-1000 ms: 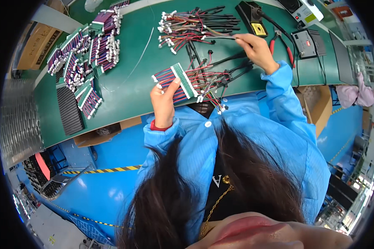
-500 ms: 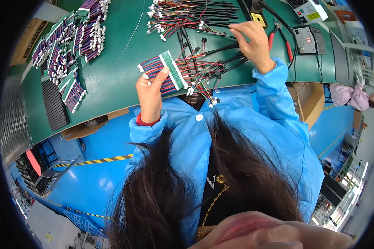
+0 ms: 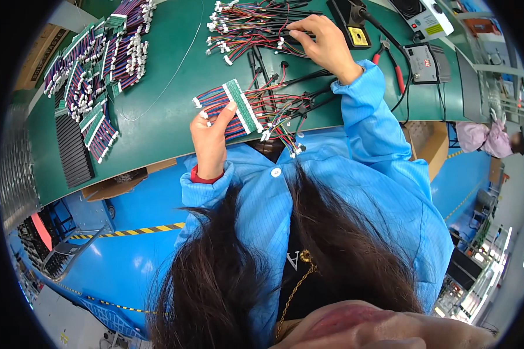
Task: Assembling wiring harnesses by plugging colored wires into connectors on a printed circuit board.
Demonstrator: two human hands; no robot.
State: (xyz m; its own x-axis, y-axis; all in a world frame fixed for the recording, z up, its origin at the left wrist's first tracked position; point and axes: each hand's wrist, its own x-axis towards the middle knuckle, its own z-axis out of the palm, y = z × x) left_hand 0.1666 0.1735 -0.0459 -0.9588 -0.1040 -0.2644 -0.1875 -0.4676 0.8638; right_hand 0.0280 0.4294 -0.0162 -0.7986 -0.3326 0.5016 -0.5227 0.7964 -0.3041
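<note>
My left hand (image 3: 209,139) grips a green circuit board (image 3: 236,102) between thumb and fingers. Rows of coloured wires with white plugs stick out of its left side. Several black cables (image 3: 308,99) with thin coloured leads lie against the board's right side; whether each is joined to it I cannot tell. Farther off, my right hand (image 3: 326,46) reaches over a pile of wire harnesses (image 3: 244,29) with white plugs and black sleeves. Its thumb and forefinger are drawn together at the black cables, and what lies between them is hidden.
Wired green boards (image 3: 99,64) are heaped at the left, beside a dark ribbed strip (image 3: 73,151). Right of the harnesses are a soldering stand with yellow sponge (image 3: 358,36), red-handled pliers (image 3: 399,78) and a grey control box (image 3: 423,63). A person in pink (image 3: 483,136) is far right.
My right hand has moved left, from the ends of the black cables to over the middle of the harness pile. My left hand still holds the board in nearly the same place.
</note>
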